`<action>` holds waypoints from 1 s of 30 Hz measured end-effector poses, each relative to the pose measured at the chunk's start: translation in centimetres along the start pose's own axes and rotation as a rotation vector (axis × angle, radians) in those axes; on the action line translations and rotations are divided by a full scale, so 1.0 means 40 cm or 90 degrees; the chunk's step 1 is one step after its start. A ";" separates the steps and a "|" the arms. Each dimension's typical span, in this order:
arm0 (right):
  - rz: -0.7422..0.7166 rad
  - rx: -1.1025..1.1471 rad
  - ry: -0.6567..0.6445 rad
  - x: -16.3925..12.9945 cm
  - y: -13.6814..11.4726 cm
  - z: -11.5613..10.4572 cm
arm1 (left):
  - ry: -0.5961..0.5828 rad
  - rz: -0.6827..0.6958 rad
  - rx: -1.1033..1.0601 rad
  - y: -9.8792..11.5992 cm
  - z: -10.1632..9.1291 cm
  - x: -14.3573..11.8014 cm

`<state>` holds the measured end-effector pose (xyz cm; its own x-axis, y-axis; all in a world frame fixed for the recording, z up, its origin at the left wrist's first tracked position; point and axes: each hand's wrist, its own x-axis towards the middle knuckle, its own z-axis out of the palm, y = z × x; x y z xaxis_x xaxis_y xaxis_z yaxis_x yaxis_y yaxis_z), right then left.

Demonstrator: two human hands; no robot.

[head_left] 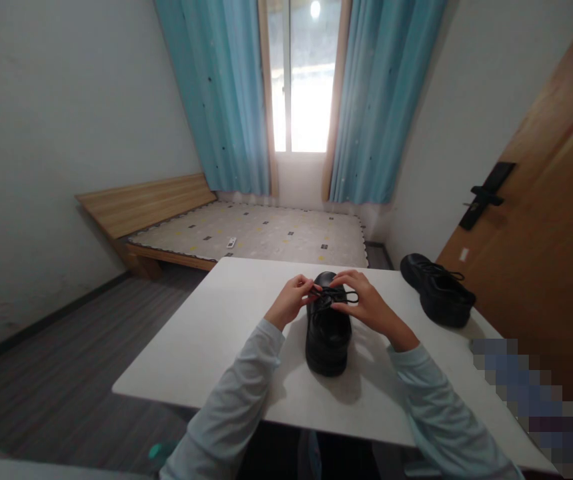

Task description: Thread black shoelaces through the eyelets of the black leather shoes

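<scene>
A black lace-up shoe point(327, 343) stands upright on the white table point(191, 333), its heel toward me and its toe toward the window. Over its front, black shoelaces point(335, 296) are looped into a bow. My left hand point(297, 297) pinches the lace at the left side of the shoe. From the right, my right hand point(361, 300) has its thumb and fingers curved around a lace loop; the fingertips are close to the knot. Small details of the knot are too dark to make out.
A second black shoe point(439, 293) with tied laces rests at the table's right edge. Beside it is a wooden door point(541, 220). A bed point(266, 230) carrying a small white remote point(231, 243) stands beyond the table. A pixelated area covers the lower right.
</scene>
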<state>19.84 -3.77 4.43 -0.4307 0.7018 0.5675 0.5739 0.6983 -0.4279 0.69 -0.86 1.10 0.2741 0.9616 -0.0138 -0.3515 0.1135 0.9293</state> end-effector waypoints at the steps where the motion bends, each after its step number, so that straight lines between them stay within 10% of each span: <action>1: -0.026 -0.018 -0.022 -0.001 -0.006 0.002 | -0.001 0.000 0.000 0.000 -0.001 0.000; 16: -0.107 -0.043 -0.042 0.001 -0.008 0.062 | -0.016 0.002 -0.014 0.002 0.001 -0.001; 30: 0.265 0.337 0.110 0.006 -0.013 0.067 | 0.017 0.174 0.232 0.015 0.015 -0.004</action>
<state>17.59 -3.58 2.91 -0.1066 0.9243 0.3666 0.2321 0.3816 -0.8947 0.98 -1.11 1.88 0.1909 0.9506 0.2449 -0.0687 -0.2360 0.9693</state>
